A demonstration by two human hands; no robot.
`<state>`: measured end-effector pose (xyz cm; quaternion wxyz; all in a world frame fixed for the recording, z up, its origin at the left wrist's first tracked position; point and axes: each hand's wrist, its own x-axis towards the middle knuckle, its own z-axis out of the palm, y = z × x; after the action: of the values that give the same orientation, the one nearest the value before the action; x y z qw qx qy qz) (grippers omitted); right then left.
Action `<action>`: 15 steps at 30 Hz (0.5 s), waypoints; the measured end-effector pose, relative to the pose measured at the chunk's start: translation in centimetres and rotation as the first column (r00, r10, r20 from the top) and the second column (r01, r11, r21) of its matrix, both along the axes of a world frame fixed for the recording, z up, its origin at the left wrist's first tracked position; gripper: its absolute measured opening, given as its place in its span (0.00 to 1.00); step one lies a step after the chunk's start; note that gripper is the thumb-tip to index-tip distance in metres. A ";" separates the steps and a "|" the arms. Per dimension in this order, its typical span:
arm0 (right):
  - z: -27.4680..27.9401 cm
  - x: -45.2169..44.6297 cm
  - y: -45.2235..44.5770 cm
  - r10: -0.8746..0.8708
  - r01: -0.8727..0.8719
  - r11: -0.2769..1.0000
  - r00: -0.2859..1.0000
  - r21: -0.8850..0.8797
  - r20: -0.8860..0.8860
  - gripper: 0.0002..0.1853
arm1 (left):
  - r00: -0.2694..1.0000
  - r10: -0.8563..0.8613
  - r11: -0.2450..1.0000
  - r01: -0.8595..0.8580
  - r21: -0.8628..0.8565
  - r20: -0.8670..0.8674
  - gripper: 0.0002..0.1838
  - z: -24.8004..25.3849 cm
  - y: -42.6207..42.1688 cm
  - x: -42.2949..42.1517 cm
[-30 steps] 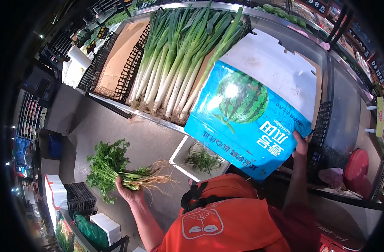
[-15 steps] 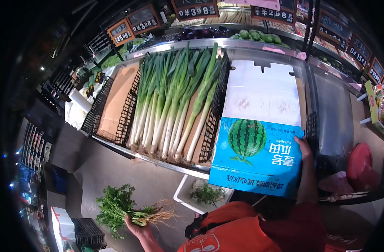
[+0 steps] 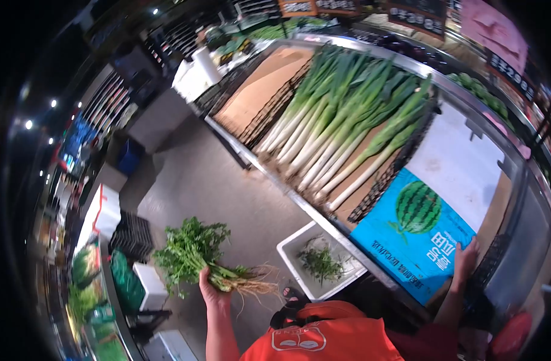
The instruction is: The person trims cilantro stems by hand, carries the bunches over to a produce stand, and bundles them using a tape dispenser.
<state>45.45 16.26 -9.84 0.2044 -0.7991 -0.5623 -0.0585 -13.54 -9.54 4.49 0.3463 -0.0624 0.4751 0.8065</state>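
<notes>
In my left hand is a bunch of coriander, gripped round the stems, its leaves to the left and its long brown roots hanging to the right above the floor. My right hand grips the right edge of a flattened cardboard sheet, blue with a watermelon print at the near end and white at the far end. The sheet lies on the display counter, to the right of a black crate of leeks.
Below the counter's metal edge stands a white foam box holding loose greens. A crate lined with brown cardboard sits left of the leeks. Black stacked crates and a green-filled display shelf are at left. Price signs hang behind.
The view has turned left, so the counter appears tilted and farther right. My left hand still holds the coriander, and my right hand stays at the cardboard's right edge.
</notes>
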 end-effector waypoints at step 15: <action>-13.3 -19.5 2.8 0.485 -0.509 0.793 0.860 -0.336 -0.158 0.25 | 0.951 0.276 0.948 -0.294 0.119 0.141 0.10 -7.5 -11.7 -9.3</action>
<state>25.96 19.09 -23.11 0.0779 -0.6485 -0.7463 0.1283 -22.88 -21.22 -2.98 0.2579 -0.1555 0.3817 0.8738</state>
